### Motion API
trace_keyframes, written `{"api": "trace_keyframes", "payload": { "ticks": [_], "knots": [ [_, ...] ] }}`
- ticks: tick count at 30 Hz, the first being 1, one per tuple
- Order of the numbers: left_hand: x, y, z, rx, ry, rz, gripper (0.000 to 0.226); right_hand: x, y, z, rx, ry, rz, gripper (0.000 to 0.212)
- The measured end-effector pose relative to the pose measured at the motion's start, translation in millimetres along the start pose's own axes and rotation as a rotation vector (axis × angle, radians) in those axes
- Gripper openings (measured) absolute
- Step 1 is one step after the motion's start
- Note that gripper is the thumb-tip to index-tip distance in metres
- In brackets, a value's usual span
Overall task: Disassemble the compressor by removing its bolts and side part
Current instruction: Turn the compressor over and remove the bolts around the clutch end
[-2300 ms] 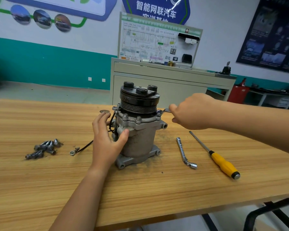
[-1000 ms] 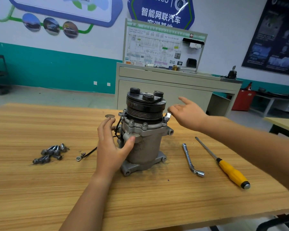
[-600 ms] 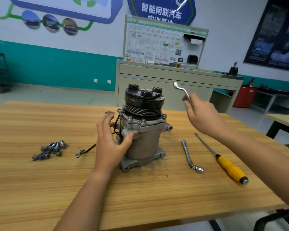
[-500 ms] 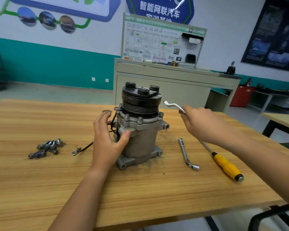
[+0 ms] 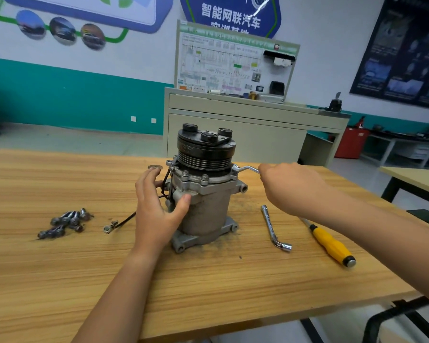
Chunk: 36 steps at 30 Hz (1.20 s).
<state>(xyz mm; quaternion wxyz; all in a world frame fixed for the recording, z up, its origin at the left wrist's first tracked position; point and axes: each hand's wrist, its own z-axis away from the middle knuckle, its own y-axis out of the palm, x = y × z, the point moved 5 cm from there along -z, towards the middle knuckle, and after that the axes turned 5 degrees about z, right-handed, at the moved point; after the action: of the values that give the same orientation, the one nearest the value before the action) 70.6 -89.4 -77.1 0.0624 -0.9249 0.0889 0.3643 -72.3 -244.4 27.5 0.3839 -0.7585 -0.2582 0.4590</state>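
A grey metal compressor (image 5: 206, 206) with a black pulley (image 5: 206, 149) on top stands upright on the wooden table (image 5: 208, 293). My left hand (image 5: 156, 209) grips its left side, thumb on the front of the body. My right hand (image 5: 290, 189) holds a bent silver wrench (image 5: 245, 168) whose end sits on a bolt at the right of the flange. Two bolts (image 5: 195, 175) stand on the front of the flange. Several removed bolts (image 5: 65, 221) lie in a pile at the left.
A second L-shaped socket wrench (image 5: 274, 229) and a yellow-handled screwdriver (image 5: 332, 246) lie to the right of the compressor. A black wire with a ring terminal (image 5: 109, 227) trails left from it. A washer (image 5: 155, 167) lies behind my left hand. A cabinet stands beyond the table.
My right hand lifted the wrench off the flange, swung it through the air and brought its end back down onto the bolt at the right. My left hand kept its hold.
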Motion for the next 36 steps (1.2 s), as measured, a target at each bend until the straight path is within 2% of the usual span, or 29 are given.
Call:
{"api": "trace_keyframes", "payload": {
  "ticks": [8, 18, 21, 25, 29, 33, 36],
  "knots": [
    [-1, -1, 0, 0.001, -0.013, -0.008, 0.079, 6, -4, -9, 0.055, -0.073, 0.207, 0.021],
    [-1, 0, 2, 0.004, -0.029, -0.003, 0.079, -7, -3, -21, 0.045, -0.237, 0.343, 0.003],
    [0, -2, 2, 0.001, -0.032, -0.001, 0.08, -13, 6, -34, 0.03, -0.259, 0.446, 0.012],
    [2, 0, 1, 0.007, -0.037, -0.012, 0.082, -8, 16, -63, -0.073, -0.217, 0.334, 0.019],
    [3, 0, -1, -0.001, -0.029, -0.014, 0.079, -2, 28, -84, -0.242, -0.255, 0.193, 0.039],
    [5, 1, 1, -0.006, -0.026, -0.028, 0.079, 0, 24, -88, -0.248, -0.297, 0.194, 0.045],
    [3, 1, 1, -0.02, -0.015, -0.004, 0.075, -22, 17, -71, -0.277, -0.131, 0.101, 0.042]
  ]
}}
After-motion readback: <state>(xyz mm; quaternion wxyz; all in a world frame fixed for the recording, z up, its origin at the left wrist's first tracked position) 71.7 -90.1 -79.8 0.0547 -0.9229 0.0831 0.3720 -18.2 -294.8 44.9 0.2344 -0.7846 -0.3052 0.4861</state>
